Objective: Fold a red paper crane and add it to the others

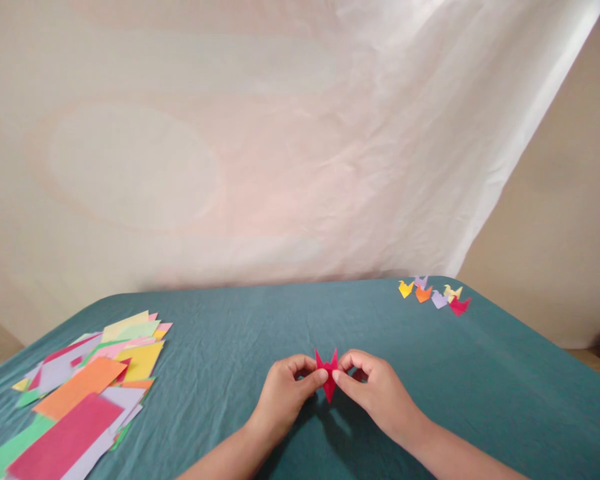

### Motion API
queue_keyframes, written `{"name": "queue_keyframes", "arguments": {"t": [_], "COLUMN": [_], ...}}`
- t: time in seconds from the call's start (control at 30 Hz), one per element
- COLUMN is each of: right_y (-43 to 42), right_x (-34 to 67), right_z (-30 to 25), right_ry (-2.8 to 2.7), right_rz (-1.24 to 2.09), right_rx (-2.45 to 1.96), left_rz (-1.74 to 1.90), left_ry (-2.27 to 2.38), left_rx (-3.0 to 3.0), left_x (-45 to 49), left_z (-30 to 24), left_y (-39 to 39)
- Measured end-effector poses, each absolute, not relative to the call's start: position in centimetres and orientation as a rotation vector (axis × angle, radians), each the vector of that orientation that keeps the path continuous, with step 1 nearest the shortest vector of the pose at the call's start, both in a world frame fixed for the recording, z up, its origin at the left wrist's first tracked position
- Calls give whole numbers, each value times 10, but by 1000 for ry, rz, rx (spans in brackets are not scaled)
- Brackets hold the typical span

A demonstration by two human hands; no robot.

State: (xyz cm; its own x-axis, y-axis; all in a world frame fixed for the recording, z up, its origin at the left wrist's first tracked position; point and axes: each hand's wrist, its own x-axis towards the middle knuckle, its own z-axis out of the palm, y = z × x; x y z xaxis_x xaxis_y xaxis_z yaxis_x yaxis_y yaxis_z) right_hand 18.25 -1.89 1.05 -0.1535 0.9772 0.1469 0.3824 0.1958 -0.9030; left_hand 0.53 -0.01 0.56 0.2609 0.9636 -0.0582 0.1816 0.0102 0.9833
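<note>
A small red folded paper piece [328, 373] with two upward points is held between both my hands, low over the teal tablecloth [240, 347]. My left hand [286, 391] pinches its left side, fingers curled. My right hand [373, 390] pinches its right side the same way. The fingertips of both hands meet at the paper's middle.
A loose pile of coloured paper sheets [85, 390] lies at the left of the table. Several small folded paper figures [434, 293] sit at the far right corner. A pale cloth backdrop [260, 147] hangs behind the table.
</note>
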Motion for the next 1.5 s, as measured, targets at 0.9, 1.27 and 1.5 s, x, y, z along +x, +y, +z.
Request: {"name": "queue_keyframes", "arguments": {"t": [0.9, 1.27, 1.5], "right_y": [-19, -27, -15], "right_x": [178, 173, 191], "right_z": [4, 6, 7], "right_ry": [-1794, -1872, -1589], "right_rz": [1073, 975, 1178], "right_rx": [-1234, -1211, -1138], "left_rz": [984, 1069, 821], "left_ry": [1115, 1106, 917], "left_rx": [1386, 1152, 1110], "left_x": [10, -2, -3], "left_z": [8, 16, 15], "left_y": [-3, 10, 5]}}
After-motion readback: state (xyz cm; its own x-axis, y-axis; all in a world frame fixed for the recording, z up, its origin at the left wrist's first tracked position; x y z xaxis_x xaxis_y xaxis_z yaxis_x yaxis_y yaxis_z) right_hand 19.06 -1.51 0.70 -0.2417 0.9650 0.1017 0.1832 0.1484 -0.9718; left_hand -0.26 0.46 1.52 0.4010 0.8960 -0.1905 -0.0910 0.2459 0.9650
